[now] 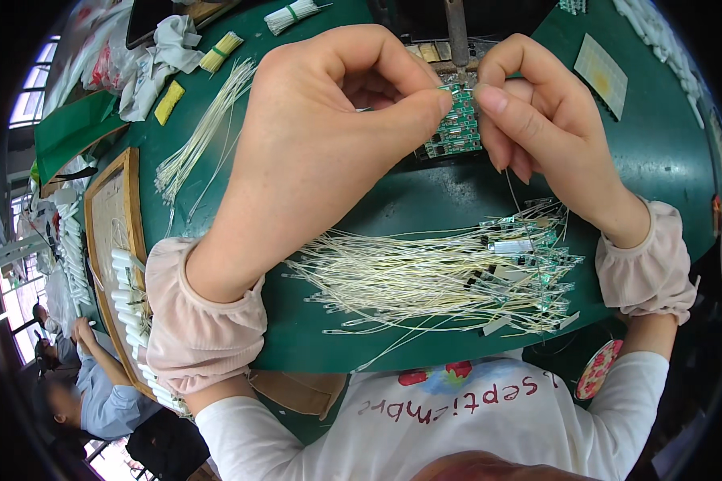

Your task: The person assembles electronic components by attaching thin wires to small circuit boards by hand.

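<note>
At the lower left of the frame a co-worker (112, 401) in a blue top sits near the edge. Next is a wooden-framed tray (134, 188), with white tubes (126, 297) along its right side. Then, at the upper left, a yellow sponge (169, 103) and a spread of loose pale wires (208, 132) lie on the green table (666, 172). The left hand (337, 120) has its thumb and forefinger pinched together at the left edge of the green circuit boards (460, 128), at the upper centre. Below, in the lower centre, lies a heap of wired boards (425, 276), its board ends toward the right. A metal rod (456, 32) comes down from the top, close above the circuit boards. The right hand (545, 120) pinches at their right edge; what exactly lies between the fingertips of either hand, I cannot tell. At the upper right rests a pale panel (601, 74).
</note>
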Action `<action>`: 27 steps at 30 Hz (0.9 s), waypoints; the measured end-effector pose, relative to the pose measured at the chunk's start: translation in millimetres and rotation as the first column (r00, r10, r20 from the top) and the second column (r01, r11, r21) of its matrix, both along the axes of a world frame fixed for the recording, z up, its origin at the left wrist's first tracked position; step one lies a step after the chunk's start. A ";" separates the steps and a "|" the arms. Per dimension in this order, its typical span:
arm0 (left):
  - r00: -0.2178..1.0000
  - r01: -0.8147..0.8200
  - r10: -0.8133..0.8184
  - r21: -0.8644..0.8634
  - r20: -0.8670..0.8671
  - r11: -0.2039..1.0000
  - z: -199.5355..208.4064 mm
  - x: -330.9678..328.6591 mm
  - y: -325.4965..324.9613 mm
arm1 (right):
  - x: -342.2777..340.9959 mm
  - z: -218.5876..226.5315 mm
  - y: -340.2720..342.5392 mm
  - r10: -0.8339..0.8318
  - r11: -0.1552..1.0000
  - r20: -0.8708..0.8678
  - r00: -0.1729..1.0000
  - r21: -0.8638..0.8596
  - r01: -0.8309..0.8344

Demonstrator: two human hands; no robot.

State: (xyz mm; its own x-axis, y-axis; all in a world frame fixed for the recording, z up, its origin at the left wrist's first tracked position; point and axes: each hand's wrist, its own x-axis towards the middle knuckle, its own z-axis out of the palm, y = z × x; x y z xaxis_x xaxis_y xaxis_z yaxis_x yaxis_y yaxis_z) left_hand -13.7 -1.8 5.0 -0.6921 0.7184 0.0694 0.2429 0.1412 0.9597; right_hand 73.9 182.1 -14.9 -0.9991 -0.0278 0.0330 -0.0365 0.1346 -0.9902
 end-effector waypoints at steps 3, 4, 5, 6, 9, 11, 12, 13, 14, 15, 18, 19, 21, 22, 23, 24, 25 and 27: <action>1.000 -0.004 0.004 0.011 -0.014 1.000 0.3 -0.1 -0.2 | -0.4 1.3 -1.5 -0.005 1.000 -0.006 1.000 0.002 0.005; 1.000 -0.004 0.004 0.011 -0.014 1.000 0.7 0.2 -0.1 | -0.7 1.6 -1.9 -0.004 1.000 -0.006 1.000 0.002 0.004; 1.000 -0.006 0.006 0.011 -0.019 1.000 1.2 0.5 0.2 | -0.9 1.7 -2.1 -0.001 1.000 -0.011 1.000 0.006 0.001; 1.000 -0.008 0.008 0.010 -0.024 1.000 1.5 0.7 0.5 | -0.9 1.7 -2.1 0.003 1.000 -0.016 1.000 0.010 -0.002; 1.000 -0.009 0.009 0.008 -0.027 1.000 0.7 0.7 0.5 | -0.7 0.5 -1.9 -0.013 1.000 -0.008 1.000 0.010 0.013; 1.000 -0.003 0.003 -0.001 -0.020 1.000 2.1 -0.1 -0.5 | -0.3 0.8 -0.3 -0.009 1.000 -0.011 1.000 -0.001 0.008; 1.000 0.004 -0.004 -0.010 -0.012 1.000 2.6 -0.5 -1.0 | -0.1 0.9 0.5 -0.005 1.000 -0.013 1.000 -0.012 0.005; 1.000 0.003 -0.003 -0.011 -0.013 1.000 2.2 -0.7 -1.7 | -0.3 0.4 0.5 -0.004 1.000 -0.015 1.000 -0.013 0.004; 1.000 -0.005 0.005 -0.012 -0.001 1.000 1.5 -0.5 -2.7 | -0.4 -0.1 0.3 -0.003 1.000 0.001 1.000 -0.017 0.003; 1.000 -0.013 0.013 -0.013 0.011 1.000 1.1 -0.4 -3.5 | -0.4 -0.7 0.1 -0.001 1.000 0.017 1.000 -0.021 0.002; 1.000 -0.011 0.012 -0.035 0.027 0.999 3.7 0.3 -3.9 | 0.0 -2.8 -0.4 0.021 0.999 -0.006 1.000 -0.033 -0.021; 1.000 -0.010 0.011 -0.035 0.024 0.999 3.1 0.0 -3.6 | 0.4 -2.4 -0.2 0.020 0.999 -0.009 1.000 -0.032 -0.020; 1.000 0.011 -0.011 -0.039 0.011 0.999 0.4 -0.5 -2.9 | 1.1 -0.7 0.2 0.045 0.999 0.058 0.997 -0.027 -0.044; 1.000 0.013 -0.013 -0.040 0.004 0.999 -0.7 -0.2 -2.8 | 1.2 -1.3 0.2 0.043 0.999 0.052 0.998 -0.028 -0.042; 1.000 0.014 -0.014 -0.030 0.001 0.999 -2.0 0.1 -2.5 | 1.3 -2.9 0.0 0.060 0.997 0.087 0.994 -0.044 -0.056; 1.000 0.015 -0.015 -0.019 -0.003 1.000 -2.2 0.4 -1.8 | 1.5 -3.2 0.4 0.076 0.996 0.121 0.990 -0.060 -0.069; 1.000 0.019 -0.019 -0.019 -0.011 1.000 -1.5 1.3 -1.2 | 1.7 -2.6 1.0 0.072 0.996 0.113 0.991 -0.059 -0.065; 0.999 0.013 -0.011 -0.054 0.039 0.998 0.9 4.3 0.2 | 2.7 -0.5 2.7 0.087 0.996 0.151 0.985 -0.043 -0.081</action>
